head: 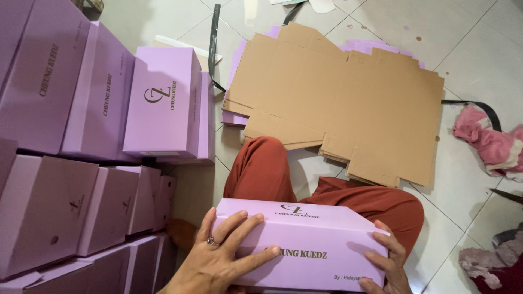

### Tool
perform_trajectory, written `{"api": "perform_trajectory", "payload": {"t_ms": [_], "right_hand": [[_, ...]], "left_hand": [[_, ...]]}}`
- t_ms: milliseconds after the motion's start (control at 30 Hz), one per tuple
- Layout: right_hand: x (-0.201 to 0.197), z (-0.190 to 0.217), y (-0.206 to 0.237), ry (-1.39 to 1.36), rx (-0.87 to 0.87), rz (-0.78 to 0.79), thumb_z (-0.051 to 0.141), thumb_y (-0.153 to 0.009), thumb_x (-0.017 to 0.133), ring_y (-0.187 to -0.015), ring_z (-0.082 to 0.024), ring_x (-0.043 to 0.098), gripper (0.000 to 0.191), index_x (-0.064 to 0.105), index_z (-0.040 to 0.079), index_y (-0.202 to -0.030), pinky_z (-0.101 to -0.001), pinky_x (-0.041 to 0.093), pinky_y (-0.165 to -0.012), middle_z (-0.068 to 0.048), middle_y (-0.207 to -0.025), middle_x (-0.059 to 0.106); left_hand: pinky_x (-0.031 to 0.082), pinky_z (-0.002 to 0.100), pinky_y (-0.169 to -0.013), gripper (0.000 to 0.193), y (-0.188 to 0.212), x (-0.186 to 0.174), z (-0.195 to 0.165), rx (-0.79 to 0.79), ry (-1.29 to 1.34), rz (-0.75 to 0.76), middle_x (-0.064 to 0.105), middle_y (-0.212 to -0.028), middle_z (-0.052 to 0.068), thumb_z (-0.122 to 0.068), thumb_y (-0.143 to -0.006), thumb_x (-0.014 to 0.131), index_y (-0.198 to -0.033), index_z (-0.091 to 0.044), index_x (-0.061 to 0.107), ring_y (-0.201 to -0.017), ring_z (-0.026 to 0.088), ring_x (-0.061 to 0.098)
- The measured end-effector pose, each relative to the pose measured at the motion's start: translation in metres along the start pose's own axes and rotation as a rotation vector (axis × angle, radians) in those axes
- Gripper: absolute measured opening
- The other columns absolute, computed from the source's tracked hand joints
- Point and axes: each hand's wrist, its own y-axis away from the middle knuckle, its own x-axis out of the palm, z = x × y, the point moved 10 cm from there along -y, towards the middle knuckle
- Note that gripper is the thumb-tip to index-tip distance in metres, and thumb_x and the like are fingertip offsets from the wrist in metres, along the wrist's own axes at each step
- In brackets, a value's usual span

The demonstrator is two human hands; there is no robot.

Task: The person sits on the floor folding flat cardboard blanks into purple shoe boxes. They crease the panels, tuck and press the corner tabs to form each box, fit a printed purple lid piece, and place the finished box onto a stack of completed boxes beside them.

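Seen from above, your legs point(327, 190) are covered in loose rust-red trousers, the cloth plain and unpatterned, creased in soft folds at the knee and along the thigh. Your hands are bare, without gloves, and no sleeve reaches the wrists in view. On your left hand point(218, 261) you wear a silver-coloured ring point(212, 241) on one finger, its top slightly raised and ornate; finer detail is too small to tell. Your right hand point(389, 261) carries no ring on the fingers that show. Your nails are short and unpainted, as far as the frame shows
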Motion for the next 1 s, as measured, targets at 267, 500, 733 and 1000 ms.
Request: {"api": "perform_trajectory", "payload": {"t_ms": [267,500,733,1000], "right_hand": [[-0.004,-0.029,0.025,0.043,-0.076,-0.014,0.041,-0.082,0.078,-0.151,-0.044,0.029,0.073,0.050,0.011,-0.143,-0.0551,0.027,-0.124,-0.026,-0.157,0.027],[0.003,-0.037,0.028,-0.006,-0.097,-0.147,0.039,-0.089,0.071,-0.153,-0.043,0.032,0.074,0.044,0.014,-0.153,-0.0556,0.031,-0.124,-0.026,-0.166,0.020],[0.019,-0.015,-0.011,-0.383,0.052,-0.188,0.049,-0.090,0.076,-0.162,-0.047,0.015,0.080,0.043,0.018,-0.155,-0.0610,0.023,-0.127,-0.026,-0.174,0.008],[0.051,0.058,-0.141,-0.271,-0.158,0.311,0.042,-0.079,0.096,-0.161,-0.047,-0.001,0.112,0.014,0.019,-0.150,-0.0589,0.018,-0.127,-0.031,-0.172,-0.008]], "left_hand": [[0.014,0.074,-0.114,0.068,0.016,0.021,-0.003,-0.041,0.093,-0.049,0.034,-0.154,0.011,-0.050,-0.080,0.079,-0.143,-0.042,0.054,-0.142,0.033,0.028],[0.019,0.068,-0.112,0.077,0.012,0.008,0.006,-0.058,0.054,-0.109,0.045,-0.152,0.010,-0.052,-0.072,0.082,-0.142,-0.028,0.059,-0.142,0.032,0.036],[0.015,0.069,-0.115,0.099,0.003,0.002,0.032,-0.074,0.022,-0.149,0.047,-0.152,0.011,-0.070,-0.065,0.083,-0.147,-0.023,0.055,-0.142,0.034,0.040],[0.000,0.079,-0.113,0.140,0.010,-0.013,0.113,-0.357,0.181,-0.014,0.035,-0.154,0.018,-0.074,-0.036,0.090,-0.153,-0.014,0.041,-0.147,0.041,0.028]]}}
